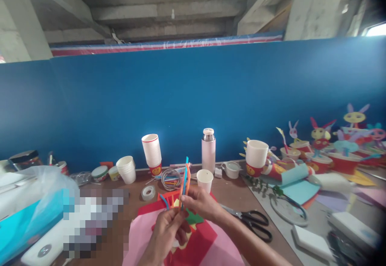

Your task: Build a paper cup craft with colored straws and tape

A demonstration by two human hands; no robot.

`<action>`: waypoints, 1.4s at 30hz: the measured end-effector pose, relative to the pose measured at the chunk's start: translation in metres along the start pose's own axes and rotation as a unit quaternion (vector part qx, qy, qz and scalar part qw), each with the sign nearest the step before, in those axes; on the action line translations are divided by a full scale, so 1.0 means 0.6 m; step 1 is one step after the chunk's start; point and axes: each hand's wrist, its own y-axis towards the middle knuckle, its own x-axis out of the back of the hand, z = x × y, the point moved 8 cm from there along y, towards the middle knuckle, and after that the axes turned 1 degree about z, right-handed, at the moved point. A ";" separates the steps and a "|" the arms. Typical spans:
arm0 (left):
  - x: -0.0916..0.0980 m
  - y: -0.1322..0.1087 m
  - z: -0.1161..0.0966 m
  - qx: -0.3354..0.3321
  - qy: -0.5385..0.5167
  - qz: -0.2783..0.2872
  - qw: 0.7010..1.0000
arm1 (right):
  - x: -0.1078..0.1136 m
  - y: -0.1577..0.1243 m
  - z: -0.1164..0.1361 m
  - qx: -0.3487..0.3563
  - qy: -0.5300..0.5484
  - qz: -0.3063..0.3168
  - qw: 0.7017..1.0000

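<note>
Thin blue and orange strips (186, 174) stand nearly upright between my hands, their free ends pointing up. My right hand (202, 204) pinches them from the right with thumb and fingers. Lower and to the left, my left hand (171, 226) is closed around their bottom ends, its fingertips curled. Under my hands lie a red paper sheet (206, 240) and a larger pink sheet (137, 238). A green paper piece (194, 217) and some yellow pieces show partly beneath my fingers. Another short blue strip (164, 201) sticks out left of the held ones.
Black-handled scissors (255, 219) lie to the right. Behind stand a paper cup (205, 180), a pink thermos (208, 153), stacked cups (151, 150) and a tape roll (148, 192). Paper-cup figures (321, 159) crowd the right; a blue partition (181, 97) backs the table.
</note>
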 end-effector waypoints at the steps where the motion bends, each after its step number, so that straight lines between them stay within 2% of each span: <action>1: 0.003 0.001 0.000 0.002 -0.013 -0.006 1.000 | 0.009 0.000 0.004 0.004 -0.010 -0.018 1.000; 4: 0.010 0.003 0.000 0.010 -0.055 -0.018 0.998 | 0.053 -0.008 0.022 0.023 -0.099 -0.134 0.986; 6: 0.012 0.002 0.001 0.023 -0.096 -0.023 0.995 | 0.074 -0.019 0.047 0.073 -0.201 -0.203 0.955; 7: 0.011 0.002 0.002 0.029 -0.116 -0.022 0.993 | 0.075 -0.024 0.060 0.109 -0.252 -0.217 0.937; 11: 0.002 -0.001 0.002 0.030 -0.155 -0.003 0.987 | 0.036 -0.033 0.086 0.243 -0.423 -0.174 0.856; 14: -0.007 -0.005 0.002 0.031 -0.165 0.006 0.986 | 0.010 -0.031 0.078 0.268 -0.528 -0.156 0.790; 18: -0.026 -0.015 0.003 0.053 -0.156 0.033 0.986 | 0.002 -0.033 0.073 0.286 -0.585 -0.164 0.741; 20: -0.032 -0.017 -0.002 0.054 -0.153 0.044 0.986 | 0.008 -0.038 0.081 0.306 -0.581 -0.165 0.736; 23: -0.027 -0.012 -0.014 0.046 -0.126 0.051 0.990 | 0.036 -0.045 0.103 0.315 -0.541 -0.177 0.759; 24: -0.021 -0.006 -0.020 0.039 -0.089 0.042 0.994 | 0.052 -0.046 0.112 0.308 -0.521 -0.195 0.772; 26: -0.008 0.010 -0.037 0.006 0.059 0.028 0.998 | 0.088 -0.050 0.129 0.292 -0.475 -0.243 0.794; 28: -0.002 0.032 -0.049 -0.009 0.108 0.021 0.994 | 0.121 -0.055 0.142 0.272 -0.443 -0.290 0.803; 31: -0.004 0.065 -0.065 -0.027 0.161 0.000 0.987 | 0.155 -0.060 0.153 0.247 -0.429 -0.333 0.802; 34: -0.019 0.088 -0.073 -0.028 0.197 -0.008 0.980 | 0.176 -0.068 0.158 0.232 -0.416 -0.360 0.802; 37: -0.032 0.095 -0.073 -0.007 0.213 0.020 0.977 | 0.189 -0.075 0.161 0.218 -0.410 -0.386 0.797; 42: -0.024 0.100 -0.075 0.036 0.218 0.047 0.974 | 0.200 -0.077 0.157 0.190 -0.391 -0.406 0.804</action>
